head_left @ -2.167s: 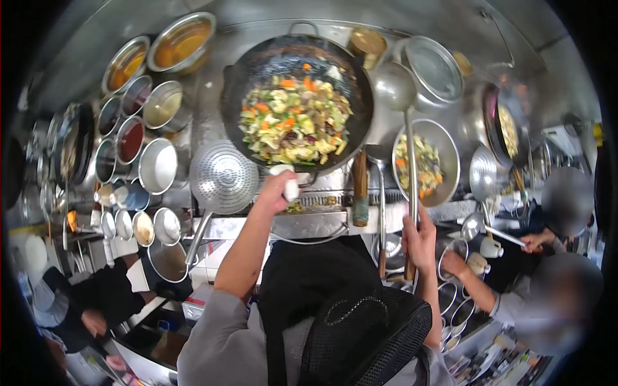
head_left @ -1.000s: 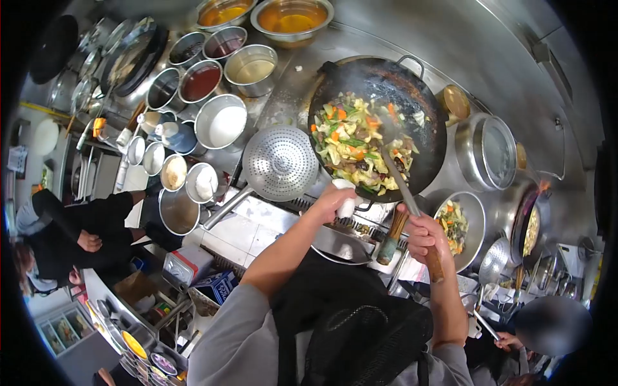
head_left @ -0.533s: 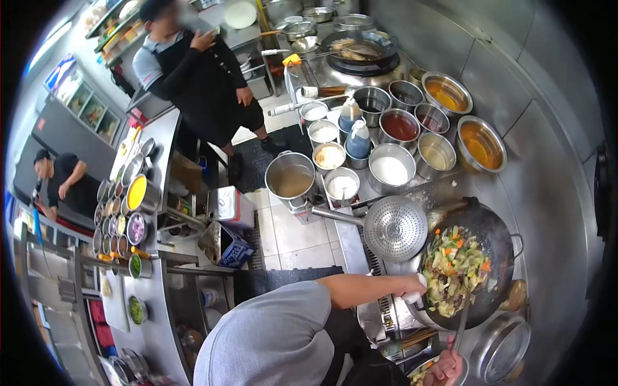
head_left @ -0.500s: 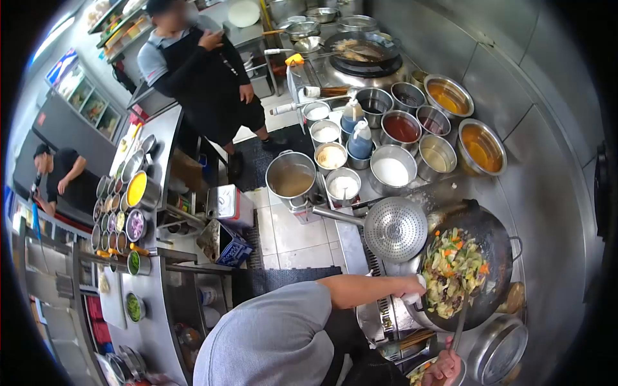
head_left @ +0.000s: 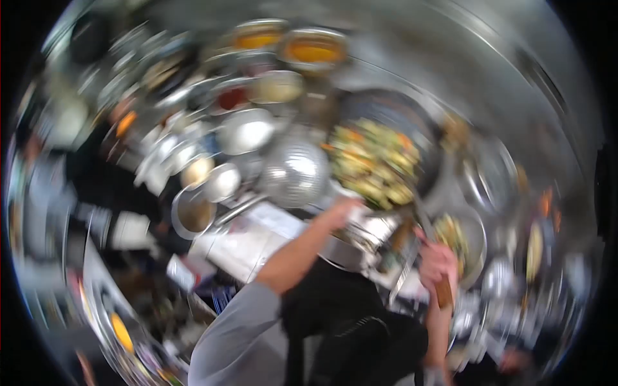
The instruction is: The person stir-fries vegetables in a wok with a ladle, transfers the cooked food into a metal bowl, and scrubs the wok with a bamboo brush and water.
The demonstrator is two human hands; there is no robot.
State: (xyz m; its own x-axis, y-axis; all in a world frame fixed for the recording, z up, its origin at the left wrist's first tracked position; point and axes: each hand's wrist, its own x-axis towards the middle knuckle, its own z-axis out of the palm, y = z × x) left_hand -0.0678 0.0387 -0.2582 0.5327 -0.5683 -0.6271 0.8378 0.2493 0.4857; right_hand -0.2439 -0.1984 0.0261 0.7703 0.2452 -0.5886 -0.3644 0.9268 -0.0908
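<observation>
The view is smeared by motion. A dark wok [head_left: 421,128] holds chopped vegetables [head_left: 373,164] in green, yellow and orange. At the wok's near edge, my left hand [head_left: 341,212] is closed on a white cloth, blurred against the rim. My right hand [head_left: 439,260] is wrapped round the wooden handle of a ladle [head_left: 421,215], whose head is hidden among the vegetables. Left of the wok lies a perforated strainer [head_left: 295,174]. A metal bowl [head_left: 476,248] with similar vegetables is beside my right hand.
Metal pots of sauces and powders stand at the left, among them a white one [head_left: 246,131]. Two bowls of orange liquid [head_left: 314,51] are behind them. A lidded pot [head_left: 492,174] is right of the wok. A person in dark clothing [head_left: 106,164] stands at the far left.
The view has swung back from the left side towards the wok, and everything is blurred. Both hands keep their holds on the cloth and the ladle.
</observation>
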